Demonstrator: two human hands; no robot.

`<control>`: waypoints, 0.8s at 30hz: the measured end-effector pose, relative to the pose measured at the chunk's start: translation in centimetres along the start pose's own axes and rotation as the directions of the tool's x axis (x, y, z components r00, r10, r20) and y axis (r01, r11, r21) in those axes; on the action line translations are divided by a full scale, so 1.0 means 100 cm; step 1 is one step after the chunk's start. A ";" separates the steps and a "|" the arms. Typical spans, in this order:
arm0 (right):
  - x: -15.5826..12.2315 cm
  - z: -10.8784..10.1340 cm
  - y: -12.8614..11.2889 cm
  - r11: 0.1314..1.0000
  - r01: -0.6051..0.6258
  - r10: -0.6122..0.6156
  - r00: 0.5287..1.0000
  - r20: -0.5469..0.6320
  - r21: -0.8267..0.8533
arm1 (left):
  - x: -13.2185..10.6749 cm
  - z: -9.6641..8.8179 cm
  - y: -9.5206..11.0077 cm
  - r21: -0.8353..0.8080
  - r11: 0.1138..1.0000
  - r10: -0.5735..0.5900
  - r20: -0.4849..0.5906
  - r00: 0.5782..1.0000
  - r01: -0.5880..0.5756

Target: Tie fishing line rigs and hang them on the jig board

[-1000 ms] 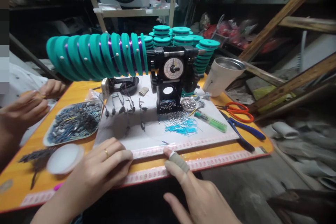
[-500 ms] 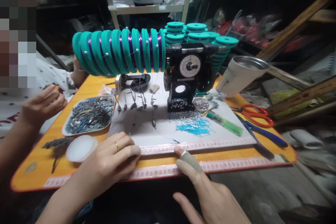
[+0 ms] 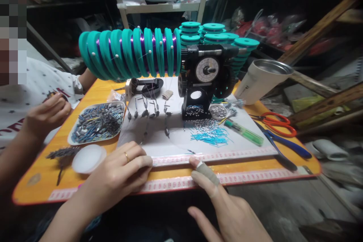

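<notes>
My left hand (image 3: 120, 176) lies palm down on the front edge of the white board (image 3: 170, 141), fingers curled loosely, a ring on one finger, holding nothing. My right hand (image 3: 224, 208) reaches from below; its taped forefinger presses the board's ruler-marked front edge, the other fingers spread. Small weighted hooks on lines (image 3: 147, 115) hang down across the board from a row of teal spools wound with purple line (image 3: 130, 55), mounted on a black winder with a dial (image 3: 205, 79).
On the orange table (image 3: 42, 174): a tray of small grey-blue parts (image 3: 98, 123), a white lid (image 3: 88, 158), loose cyan tubes (image 3: 211, 136), a green screwdriver (image 3: 244, 132), red scissors (image 3: 276, 123), blue pliers (image 3: 283, 147), a white cup (image 3: 259, 81). Another person's hand (image 3: 47, 115) works at the left.
The view has swung left over the second, so the table sits more central. My hands stay on the board's front edge. The other person's hand at left shifted slightly.
</notes>
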State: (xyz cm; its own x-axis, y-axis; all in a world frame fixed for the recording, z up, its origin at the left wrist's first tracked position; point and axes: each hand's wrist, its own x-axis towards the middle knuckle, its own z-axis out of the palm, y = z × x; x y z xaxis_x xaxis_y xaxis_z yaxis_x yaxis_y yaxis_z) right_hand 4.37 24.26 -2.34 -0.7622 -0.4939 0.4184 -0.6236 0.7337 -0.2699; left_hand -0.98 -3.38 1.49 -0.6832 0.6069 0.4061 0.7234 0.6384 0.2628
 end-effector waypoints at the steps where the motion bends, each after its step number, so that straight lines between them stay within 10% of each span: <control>1: 0.000 -0.001 0.000 1.000 -0.002 0.002 1.000 -0.009 0.006 | 0.000 0.000 0.000 -0.001 1.000 0.003 -0.009 1.000 -0.003; 9: 0.023 0.000 -0.024 0.979 0.125 -0.076 0.958 -0.277 0.164 | -0.001 0.005 0.016 -0.124 0.992 -0.013 -0.216 0.976 -0.014; 24: 0.059 0.009 -0.058 0.884 0.044 0.112 0.947 -0.303 0.465 | -0.019 0.017 0.040 -0.267 0.963 -0.156 -0.429 0.890 0.040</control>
State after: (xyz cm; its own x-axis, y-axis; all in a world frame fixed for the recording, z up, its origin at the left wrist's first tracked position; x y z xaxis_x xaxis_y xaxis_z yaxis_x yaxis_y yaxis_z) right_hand 3.36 16.70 0.90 -0.7388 -0.2441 0.6282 -0.6657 0.4097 -0.6237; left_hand 3.07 -1.19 0.31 -0.6780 0.2374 0.6956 0.6958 0.5124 0.5033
